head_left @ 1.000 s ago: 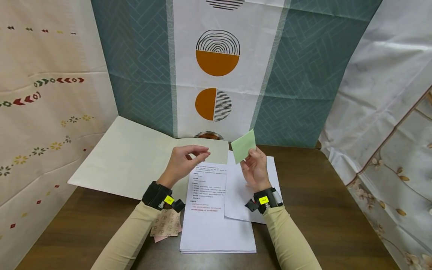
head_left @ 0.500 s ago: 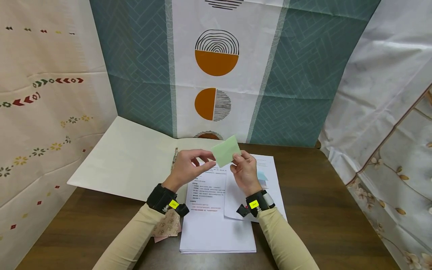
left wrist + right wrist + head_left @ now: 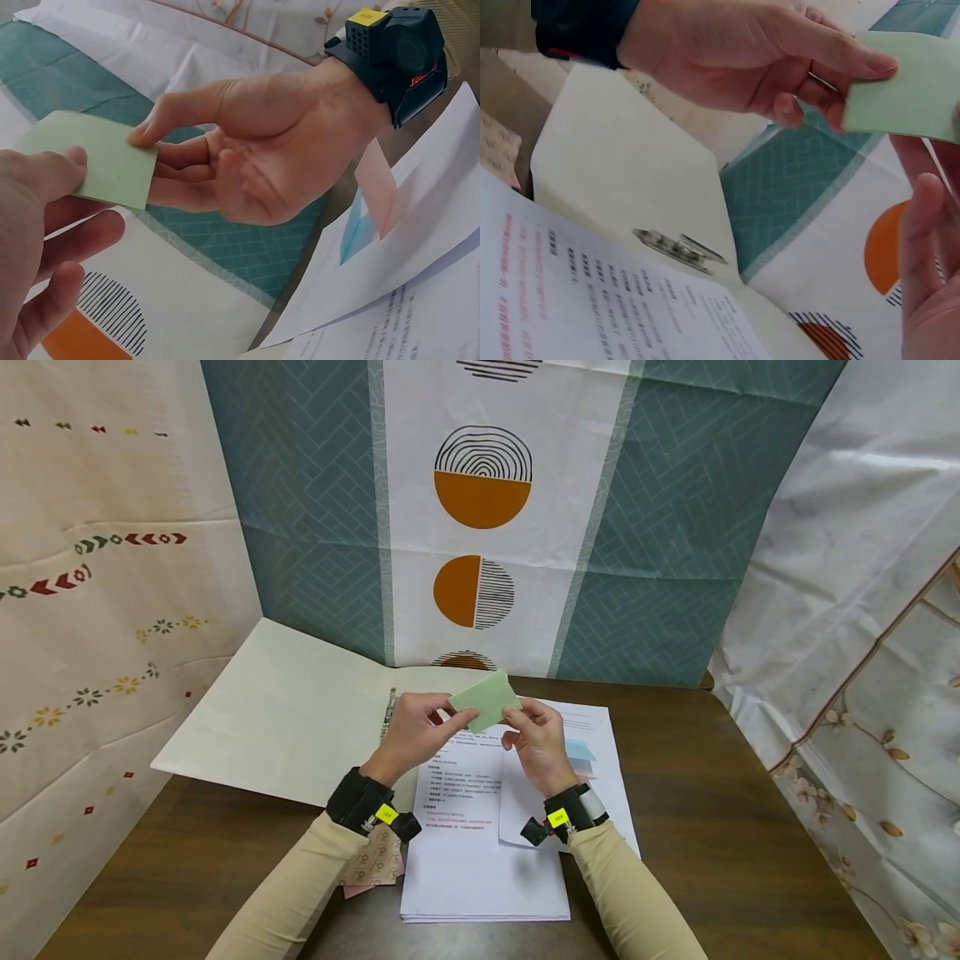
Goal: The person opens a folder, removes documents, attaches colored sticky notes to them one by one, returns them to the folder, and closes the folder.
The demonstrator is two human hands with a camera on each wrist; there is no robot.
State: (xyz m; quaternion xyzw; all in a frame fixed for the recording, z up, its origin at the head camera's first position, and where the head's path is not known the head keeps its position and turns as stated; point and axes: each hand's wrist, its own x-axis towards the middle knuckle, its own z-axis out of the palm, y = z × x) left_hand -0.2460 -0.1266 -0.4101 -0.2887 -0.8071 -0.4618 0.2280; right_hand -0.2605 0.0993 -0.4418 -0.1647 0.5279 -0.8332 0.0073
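A green paper square (image 3: 487, 700), like a sticky note, is held up between both hands over the papers. My left hand (image 3: 416, 731) pinches its left edge between thumb and fingers. At the opposite edge, my right hand (image 3: 538, 743) pinches it with the thumb on top, as the left wrist view shows. Beneath the hands lies a stack of white paper (image 3: 483, 881) with printed text. A loose sheet (image 3: 609, 760) overlaps the stack's right side and bears blue and pink notes (image 3: 375, 187).
An open cream folder (image 3: 285, 710) with a metal clip (image 3: 679, 249) lies left of and under the stack. Patterned brown and pink papers (image 3: 372, 858) sit by the left wrist. A patterned cloth (image 3: 322, 527) hangs behind the wooden table (image 3: 720, 827).
My right hand has brought the green note leftward and lower, from over the loose sheet to the left hand. The left hand has moved slightly right and now grips the note too.
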